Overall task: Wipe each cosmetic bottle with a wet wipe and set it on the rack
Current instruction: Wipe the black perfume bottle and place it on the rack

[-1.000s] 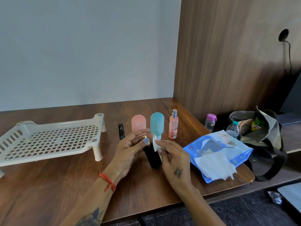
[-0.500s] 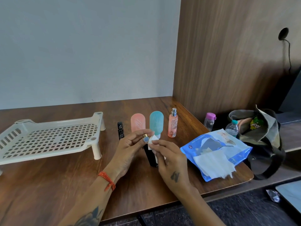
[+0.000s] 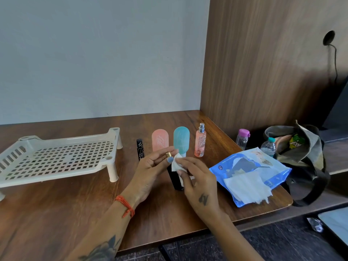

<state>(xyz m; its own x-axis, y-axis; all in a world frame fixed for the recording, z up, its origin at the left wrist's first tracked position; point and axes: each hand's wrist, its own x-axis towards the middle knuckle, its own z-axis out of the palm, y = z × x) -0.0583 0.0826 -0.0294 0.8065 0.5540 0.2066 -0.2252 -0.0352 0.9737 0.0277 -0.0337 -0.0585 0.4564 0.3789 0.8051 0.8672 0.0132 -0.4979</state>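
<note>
Stood upright on the brown wooden table [image 3: 56,213]: a slim black bottle with a gold cap [image 3: 174,176], just right of the cream perforated plastic rack [image 3: 56,159]. Pinched at that gold cap by the left hand [image 3: 150,172], fingertips curled round the top. Pressed against the bottle's upper side by the right hand [image 3: 199,183] — a folded white wet wipe [image 3: 177,163], gripped between thumb and fingers. Lined up behind the bottle, further right of the rack: a small black tube [image 3: 140,148], a pink rounded bottle [image 3: 160,140], a teal rounded bottle [image 3: 181,138], a peach spray bottle [image 3: 200,142]. Lay well right of the rack — a blue wipe packet [image 3: 250,164] with loose white sheets [image 3: 246,187] spilling out.
</note>
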